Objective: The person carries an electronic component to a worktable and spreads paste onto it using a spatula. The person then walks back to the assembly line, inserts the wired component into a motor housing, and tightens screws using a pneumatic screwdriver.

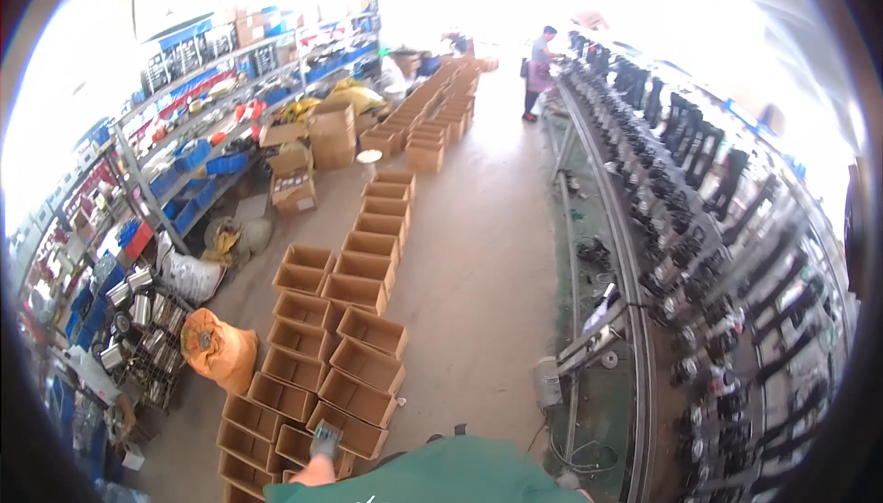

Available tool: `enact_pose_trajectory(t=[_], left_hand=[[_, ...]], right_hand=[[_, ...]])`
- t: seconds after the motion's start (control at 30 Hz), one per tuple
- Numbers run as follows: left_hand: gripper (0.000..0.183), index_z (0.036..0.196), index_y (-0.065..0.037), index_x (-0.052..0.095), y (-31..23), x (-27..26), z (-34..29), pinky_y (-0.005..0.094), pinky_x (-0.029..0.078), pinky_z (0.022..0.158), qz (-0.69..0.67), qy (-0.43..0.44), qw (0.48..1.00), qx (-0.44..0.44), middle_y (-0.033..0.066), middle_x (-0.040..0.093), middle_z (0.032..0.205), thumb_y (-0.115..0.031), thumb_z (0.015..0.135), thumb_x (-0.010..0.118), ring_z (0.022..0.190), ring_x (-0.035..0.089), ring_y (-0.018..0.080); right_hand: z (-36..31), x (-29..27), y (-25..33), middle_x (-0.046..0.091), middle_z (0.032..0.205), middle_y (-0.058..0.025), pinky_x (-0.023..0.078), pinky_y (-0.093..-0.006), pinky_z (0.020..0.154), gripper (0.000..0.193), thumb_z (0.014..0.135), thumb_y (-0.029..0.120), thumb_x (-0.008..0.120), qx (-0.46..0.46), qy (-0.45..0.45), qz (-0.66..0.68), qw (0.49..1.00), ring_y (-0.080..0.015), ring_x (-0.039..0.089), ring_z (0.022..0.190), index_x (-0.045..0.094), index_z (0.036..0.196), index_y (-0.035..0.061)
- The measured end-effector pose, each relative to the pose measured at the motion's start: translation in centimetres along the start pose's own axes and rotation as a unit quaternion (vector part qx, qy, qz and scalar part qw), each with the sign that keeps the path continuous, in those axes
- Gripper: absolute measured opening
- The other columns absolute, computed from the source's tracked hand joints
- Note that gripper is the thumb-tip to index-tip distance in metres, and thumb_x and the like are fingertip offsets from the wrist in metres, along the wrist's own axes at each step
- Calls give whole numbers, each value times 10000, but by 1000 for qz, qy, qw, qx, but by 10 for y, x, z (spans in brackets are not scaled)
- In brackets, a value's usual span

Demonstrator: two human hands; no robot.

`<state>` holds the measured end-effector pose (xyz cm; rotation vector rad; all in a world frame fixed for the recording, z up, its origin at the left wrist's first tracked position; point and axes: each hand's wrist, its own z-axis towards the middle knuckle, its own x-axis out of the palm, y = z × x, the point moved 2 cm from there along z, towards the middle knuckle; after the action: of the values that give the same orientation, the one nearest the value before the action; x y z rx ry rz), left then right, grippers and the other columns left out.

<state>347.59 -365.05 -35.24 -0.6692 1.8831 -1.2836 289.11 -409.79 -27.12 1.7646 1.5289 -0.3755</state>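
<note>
On the left, metal shelving [138, 167] with blue bins [227, 164]; nearer, a white sack [189, 273] and an orange sack [223, 354]; farther off, a tall carton [331, 137] near a round white-topped stand [370, 156]. On the right, a long metal rail [635, 356] from near to far, black parts [734, 172] in rows beyond, a grey box [548, 383] at left, a person [538, 71] standing far along.

No word, number or sign can be read anywhere in the head view. The camera wearer's green top [460, 471] bears a small white mark near the lower edge (cut off by the rim, so it cannot be made out), and the dark panels [156, 73] with pale markings on the upper shelving [129, 158] at the left are too small and blurred to decipher.
</note>
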Motion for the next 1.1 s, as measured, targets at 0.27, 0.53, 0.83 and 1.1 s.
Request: enact_pose_trajectory(t=[0.27,0.53,0.83,1.1], left_hand=[[320,1210,-42,646,-321,143,379,296,537,643,-99,-69,992,-34,60,714,983,-207,937,659,754,658,131],[420,1245,-59,629,-236,177,473,387,571,740,176,-200,928,-261,189,713,1035,-326,922,663,868,714,286],[402,1224,-98,696,-217,252,550,434,502,1021,456,97,808,-360,162,654,1301,-349,942,559,1230,608,337],[523,1288,-94,650,-276,340,918,454,488,996,350,-8,855,-381,221,641,1294,-445,906,585,1237,603,348]], right_hand=[[149,-93,114,700,987,-149,534,-400,849,385,844,371,669,72,82,125,986,-267,674,944,691,1062,54],[435,-281,273,671,953,-102,516,-387,826,235,909,267,603,-14,97,143,985,-246,638,910,662,1024,71],[775,-590,592,586,774,-10,480,-295,565,144,915,104,648,-183,-69,396,897,-129,555,655,652,1055,73],[943,-583,621,733,974,-101,526,-391,853,335,855,348,748,-206,-43,62,976,-240,661,873,730,1010,52]])
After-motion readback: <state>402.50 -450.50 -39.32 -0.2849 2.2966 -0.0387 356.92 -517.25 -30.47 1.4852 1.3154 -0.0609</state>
